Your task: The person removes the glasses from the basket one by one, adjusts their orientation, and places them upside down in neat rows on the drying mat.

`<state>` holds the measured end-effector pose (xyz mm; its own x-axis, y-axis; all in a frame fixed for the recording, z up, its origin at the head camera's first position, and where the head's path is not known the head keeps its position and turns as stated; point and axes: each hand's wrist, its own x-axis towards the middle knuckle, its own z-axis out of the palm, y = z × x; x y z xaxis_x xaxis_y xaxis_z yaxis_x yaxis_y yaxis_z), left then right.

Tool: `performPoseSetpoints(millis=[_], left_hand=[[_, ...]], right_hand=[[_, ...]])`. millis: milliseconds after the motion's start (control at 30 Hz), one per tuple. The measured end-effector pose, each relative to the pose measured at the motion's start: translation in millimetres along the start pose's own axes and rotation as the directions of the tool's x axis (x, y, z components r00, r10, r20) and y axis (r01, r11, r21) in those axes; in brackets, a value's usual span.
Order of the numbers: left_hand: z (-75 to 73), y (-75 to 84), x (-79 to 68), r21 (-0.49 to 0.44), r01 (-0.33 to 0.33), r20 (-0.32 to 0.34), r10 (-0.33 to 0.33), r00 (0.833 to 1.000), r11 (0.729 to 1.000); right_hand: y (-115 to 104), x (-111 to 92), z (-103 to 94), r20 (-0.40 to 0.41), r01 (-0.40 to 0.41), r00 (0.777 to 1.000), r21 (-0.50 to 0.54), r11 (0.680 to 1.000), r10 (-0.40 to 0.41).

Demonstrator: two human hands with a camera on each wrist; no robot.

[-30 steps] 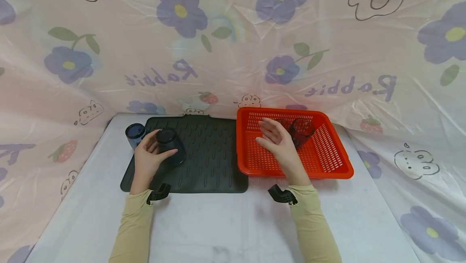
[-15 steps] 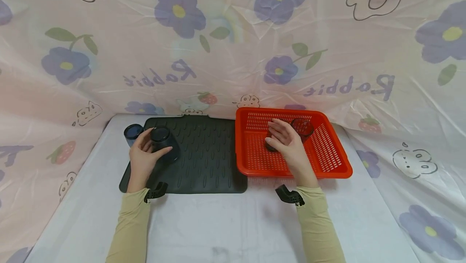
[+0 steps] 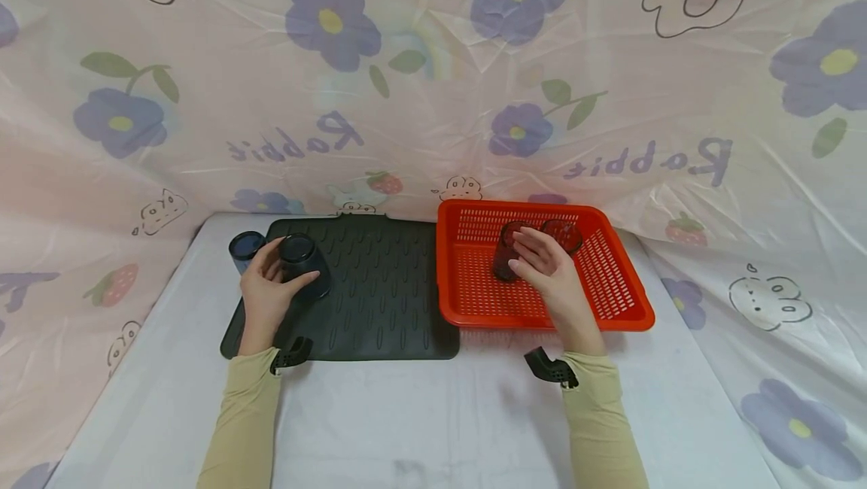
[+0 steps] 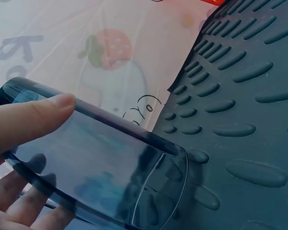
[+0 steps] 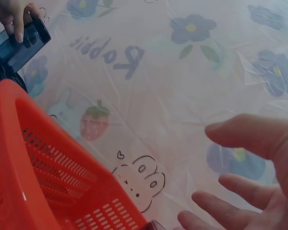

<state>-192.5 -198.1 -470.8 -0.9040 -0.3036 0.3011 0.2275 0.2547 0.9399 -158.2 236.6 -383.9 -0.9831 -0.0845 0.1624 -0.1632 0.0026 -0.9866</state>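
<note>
My left hand (image 3: 266, 301) grips a dark blue drinking glass (image 3: 298, 250), thumb on one side and fingers on the other. The glass is bottom-up at the left part of the black ridged mat (image 3: 386, 286); in the left wrist view its rim (image 4: 186, 165) is right at the ridges. A second blue glass (image 3: 245, 245) stands just left of that hand. Over the red basket (image 3: 535, 321) my right hand (image 3: 555, 278) has its fingers loosely spread, holding nothing. Inside the basket, one dark glass (image 3: 504, 257) shows left of the fingers and another glass (image 3: 564, 233) behind them.
Mat and basket lie side by side on a white-covered table (image 3: 413, 421). Behind them rises a flower-printed curtain (image 3: 420, 113), close to their back edges. The basket's perforated walls stand up around the glasses.
My right hand has moved right across the basket, uncovering the dark glass on its left. My left hand shifted slightly left with its glass, then stayed nearly still over the last half second.
</note>
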Motion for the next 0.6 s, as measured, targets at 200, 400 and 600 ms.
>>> performPoseSetpoints(millis=[200,400,600], left_hand=[[0.9,21.7,-4.4,0.024,-0.007,0.006,0.007,1.000,1.000],[3.9,34.3,-8.2,0.053,-0.046,-0.001,0.046,0.999,0.998],[6.7,34.9,-8.8,0.061,-0.066,0.009,0.065,0.998,0.996]], right_hand=[[-0.3,-1.9,-7.9,-0.017,0.003,1.000,0.008,1.000,-0.003],[-3.3,-5.0,-18.1,-0.048,0.004,0.999,-0.004,1.000,-0.004],[-4.7,-6.6,-28.4,-0.077,0.004,0.997,-0.013,1.000,-0.005]])
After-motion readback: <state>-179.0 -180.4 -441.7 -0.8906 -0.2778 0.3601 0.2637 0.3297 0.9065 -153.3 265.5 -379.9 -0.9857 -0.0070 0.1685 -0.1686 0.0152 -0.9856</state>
